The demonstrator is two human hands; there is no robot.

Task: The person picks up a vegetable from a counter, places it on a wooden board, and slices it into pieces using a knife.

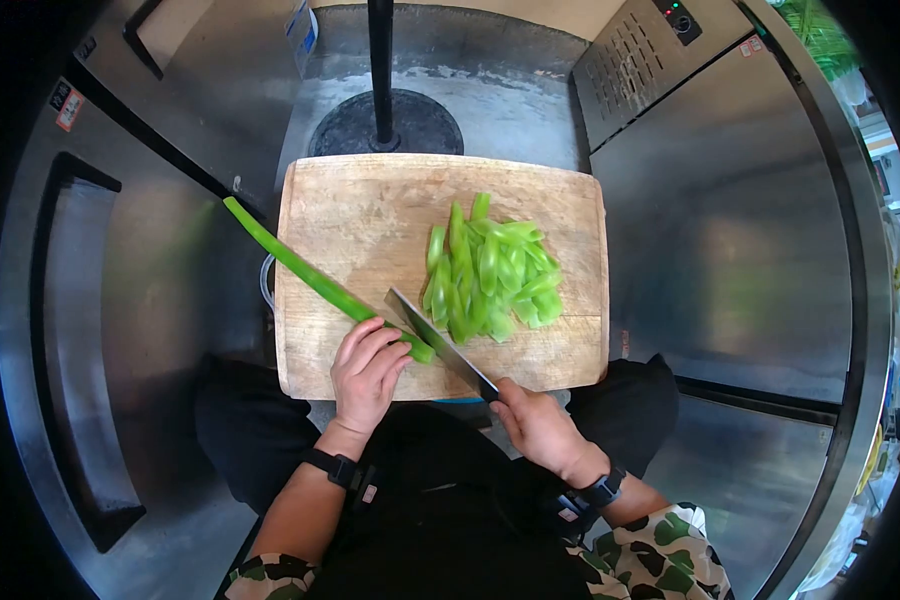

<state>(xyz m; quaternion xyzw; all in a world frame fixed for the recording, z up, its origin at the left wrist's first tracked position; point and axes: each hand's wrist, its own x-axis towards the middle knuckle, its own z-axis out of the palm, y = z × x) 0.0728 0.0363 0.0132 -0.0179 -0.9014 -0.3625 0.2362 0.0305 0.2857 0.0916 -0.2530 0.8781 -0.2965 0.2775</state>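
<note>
Watching remotely, I see the left hand [368, 372] with fingers curled over the near end of a green stalk [320, 283] that overhangs the left side of the cutting board [350, 205]. The right hand [537, 422] grips the knife [440, 341], blade between stalk and heaped green slices [490, 265].

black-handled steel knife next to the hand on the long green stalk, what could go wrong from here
The bare left hand is on the long green stalk, close to the black-handled steel knife, so a slip could nick that hand. The stalk's far end overhangs the left edge of the pale wooden cutting board, so it might swing if knocked. The loose pile of green slices lies near the blade and could get scattered.
</note>
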